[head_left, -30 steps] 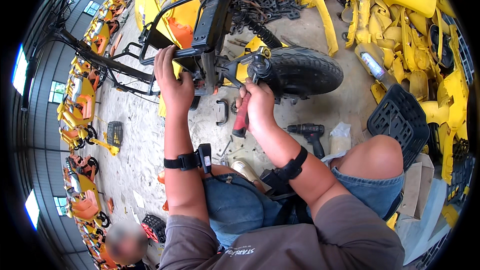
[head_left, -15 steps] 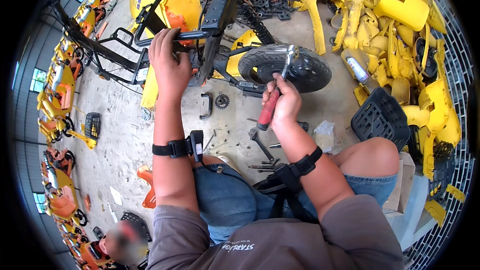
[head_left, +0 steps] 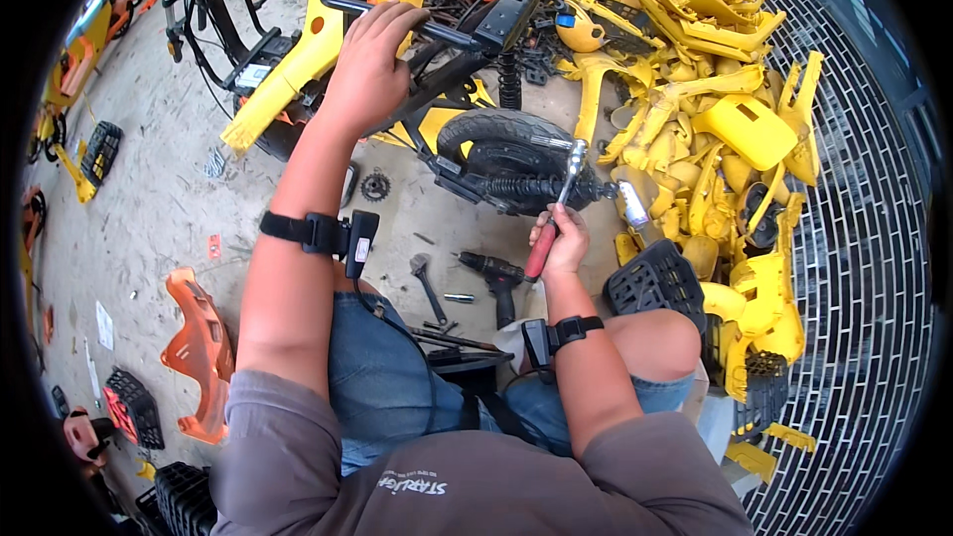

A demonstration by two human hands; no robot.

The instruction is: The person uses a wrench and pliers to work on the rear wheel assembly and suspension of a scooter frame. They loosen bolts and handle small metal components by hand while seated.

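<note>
A partly stripped scooter frame with a black tubular rack [head_left: 459, 37] stands in front of me. My left hand [head_left: 372, 69] lies over the rack's tube, its fingers curled across the top. Lower right, my right hand [head_left: 564, 240] is closed round the red handle of a ratchet wrench [head_left: 541, 250]. The wrench's metal head points up and away, beside the right end of the rear wheel [head_left: 506, 134]. Whether it touches the axle cannot be told. A black coil-spring shock absorber [head_left: 521, 186] lies across the near side of the wheel.
Yellow body panels [head_left: 695, 139] are heaped at the right before a brick wall [head_left: 854, 268]. On the floor near my knees lie a power drill [head_left: 496, 283], an adjustable wrench [head_left: 429, 288] and a sprocket [head_left: 375, 186]. An orange panel [head_left: 199, 357] sits left of me.
The view has swung to the right, showing more brick wall and the power drill. My left hand stays on the rack and my right hand keeps the ratchet wrench, its head still near the wheel.
</note>
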